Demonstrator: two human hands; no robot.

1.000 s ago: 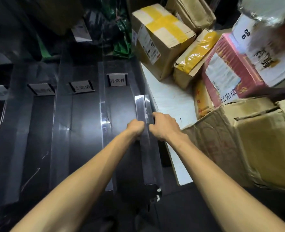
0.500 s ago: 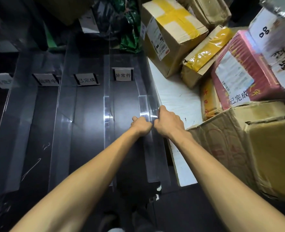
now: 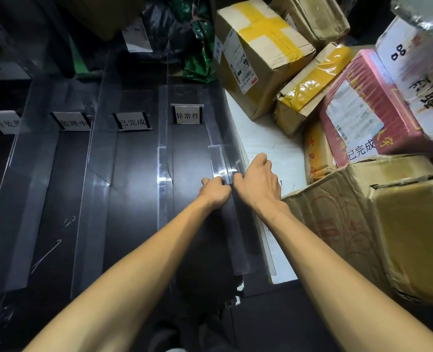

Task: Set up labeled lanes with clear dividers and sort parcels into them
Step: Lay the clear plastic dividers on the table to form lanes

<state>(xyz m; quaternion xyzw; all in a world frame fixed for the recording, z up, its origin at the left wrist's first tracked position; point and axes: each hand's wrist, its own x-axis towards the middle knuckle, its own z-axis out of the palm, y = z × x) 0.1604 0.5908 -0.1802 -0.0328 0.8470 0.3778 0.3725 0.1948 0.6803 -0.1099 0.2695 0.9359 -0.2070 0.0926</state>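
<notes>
Several clear acrylic dividers split the dark table (image 3: 134,199) into lanes, each with a white label card at the far end, such as the rightmost label (image 3: 187,115). My left hand (image 3: 214,190) and my right hand (image 3: 257,180) both grip the rightmost clear divider (image 3: 235,229) near its far end, one on each side. This divider runs along the dark table's right edge, beside a white surface (image 3: 263,148). Parcels are heaped to the right: a cardboard box with yellow tape (image 3: 258,54) and a pink box (image 3: 362,110).
A large open cardboard box (image 3: 388,224) stands close to my right arm. A green bag (image 3: 200,47) and dark bags lie behind the lanes. More taped cartons (image 3: 309,87) are stacked at the back right. Scratches mark the left lanes.
Both hands have pushed the rightmost divider a little farther away and to the right. My right hand's fingers have loosened and spread over its top edge.
</notes>
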